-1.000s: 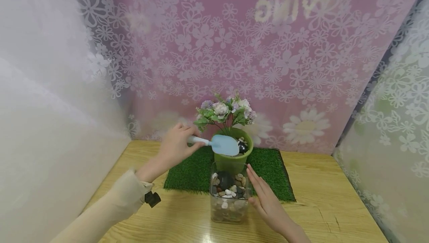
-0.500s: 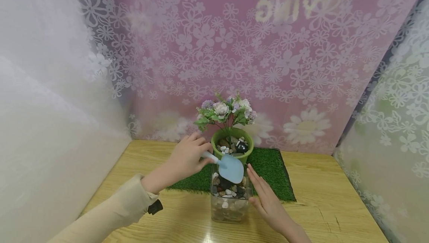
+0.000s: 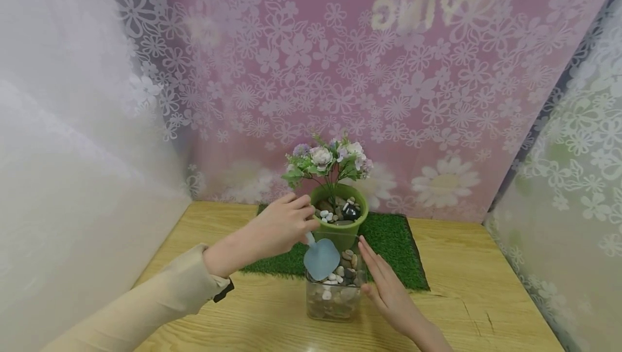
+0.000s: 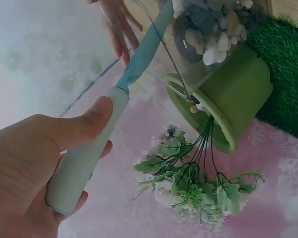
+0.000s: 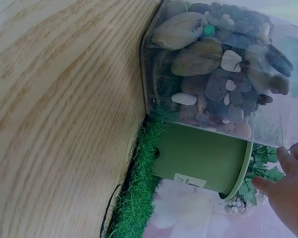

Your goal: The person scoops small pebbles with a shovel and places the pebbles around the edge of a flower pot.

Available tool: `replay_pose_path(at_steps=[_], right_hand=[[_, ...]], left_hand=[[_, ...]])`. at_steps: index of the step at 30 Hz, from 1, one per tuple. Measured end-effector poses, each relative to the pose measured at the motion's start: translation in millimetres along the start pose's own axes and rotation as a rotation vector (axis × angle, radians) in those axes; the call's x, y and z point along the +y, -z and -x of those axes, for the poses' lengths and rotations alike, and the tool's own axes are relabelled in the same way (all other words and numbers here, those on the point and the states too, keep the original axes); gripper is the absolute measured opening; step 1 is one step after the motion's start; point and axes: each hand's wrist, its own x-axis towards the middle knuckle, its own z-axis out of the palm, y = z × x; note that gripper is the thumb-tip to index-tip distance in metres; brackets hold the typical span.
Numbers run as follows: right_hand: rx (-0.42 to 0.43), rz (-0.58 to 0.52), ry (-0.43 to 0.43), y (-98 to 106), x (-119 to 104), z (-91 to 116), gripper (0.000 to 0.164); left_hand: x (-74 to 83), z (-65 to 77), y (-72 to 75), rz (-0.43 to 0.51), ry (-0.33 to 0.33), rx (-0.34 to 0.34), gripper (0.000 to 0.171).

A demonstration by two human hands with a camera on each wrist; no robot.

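Observation:
My left hand (image 3: 272, 225) grips the white handle of a small shovel (image 4: 87, 153), the thumb lying along it in the left wrist view. Its light blue blade (image 3: 322, 259) points down into the mouth of a clear square container (image 3: 332, 310), over the left part. Mixed pebbles (image 5: 196, 64) fill much of that container: white, grey, brown and one green. My right hand (image 3: 389, 292), fingers straight, rests along the container's right side. Just behind stands a green flowerpot (image 3: 364, 216) holding stones and white and purple flowers (image 3: 320, 158).
A mat of artificial grass (image 3: 393, 249) lies under the pot on the wooden table (image 3: 466, 287). Floral curtains (image 3: 437, 98) close off the back and both sides. A black strap (image 3: 223, 291) shows at my left cuff.
My left hand has brought the shovel from over the flowerpot toward me and down into the container's mouth, its blade turning downward. My right hand has stayed at the container's side.

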Motion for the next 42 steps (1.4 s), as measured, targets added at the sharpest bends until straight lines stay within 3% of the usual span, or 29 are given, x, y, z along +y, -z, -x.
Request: replay_pose_path(at_steps=[3, 11, 15, 23, 27, 30, 35, 42], right_hand=[[-0.003, -0.006, 0.002, 0, 1, 0, 0.089], [-0.001, -0.004, 0.007, -1, 3, 1, 0.089], [-0.002, -0.007, 0.009, -1, 3, 1, 0.089], [0.000, -0.022, 0.013, -1, 3, -1, 0.089], [0.001, -0.021, 0.010, -1, 3, 0, 0.089], [0.007, -0.022, 0.006, -1, 3, 0, 0.088], [-0.005, -0.026, 0.002, -1, 3, 0, 0.087], [0.002, 0.006, 0.005, -3, 3, 1, 0.090]], left_hand=[[1.8, -4.3, 4.5, -0.061, -0.064, -0.034, 0.027], [8.9, -14.9, 6.4, -0.225, -0.182, 0.005, 0.008], [14.4, -17.8, 7.9, -0.304, -0.245, -0.005, 0.008], [13.9, -16.3, 6.0, -0.343, -0.291, 0.006, 0.015], [21.3, -14.6, 6.8, -0.355, -0.307, 0.053, 0.015], [27.6, -14.9, 2.9, -0.347, -0.318, 0.079, 0.014], [23.9, -14.8, -4.7, -0.277, -0.257, 0.008, 0.011], [5.1, -16.9, -20.9, -0.014, -0.147, -0.035, 0.021]])
